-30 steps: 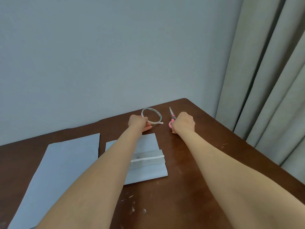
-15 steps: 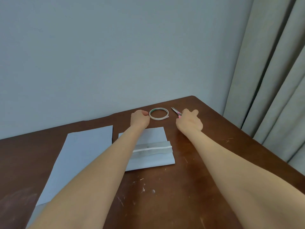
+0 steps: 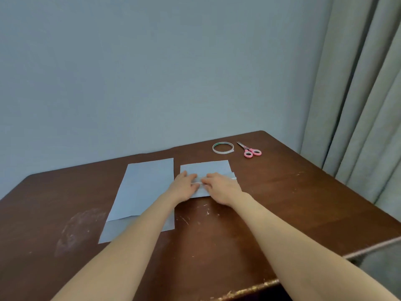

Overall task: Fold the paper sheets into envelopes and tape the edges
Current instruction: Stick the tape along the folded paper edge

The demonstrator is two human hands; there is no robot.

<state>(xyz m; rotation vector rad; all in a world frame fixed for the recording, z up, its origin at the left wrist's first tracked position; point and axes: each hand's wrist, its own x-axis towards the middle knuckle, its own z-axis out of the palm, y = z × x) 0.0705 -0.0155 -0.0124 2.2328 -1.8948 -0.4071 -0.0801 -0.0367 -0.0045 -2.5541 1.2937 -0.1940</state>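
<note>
- My two forearms reach in from the bottom of the frame over the worn near edge of the tabletop.
- Left of centre lies a flat paper sheet. A second sheet shows from under its near end. Neither has a fold that I can see, so I judge both are still to be made into envelopes.
- My left hand lies on the left part of the folded sheet, just right of the flat sheets. Its fingers are laid out loosely on the paper and it grips nothing.
- My right hand rests on the same sheet, touching or nearly touching my left. Its fingers bend toward the fold, and I cannot tell whether they pinch something or only press down.
- A pale tape strip runs across the fold and shows past my right hand at the sheet's right edge. I judge I am rubbing it down or checking it.
- So this first envelope looks folded and taped along one seam. Whether its other edges are taped is hidden by my hands.
- Further up, toward the far right corner, the tape roll lies flat, with the pink-handled scissors just to its right. Both are apart from my hands.
- Behind is a plain wall, and a curtain hangs at the right.
</note>
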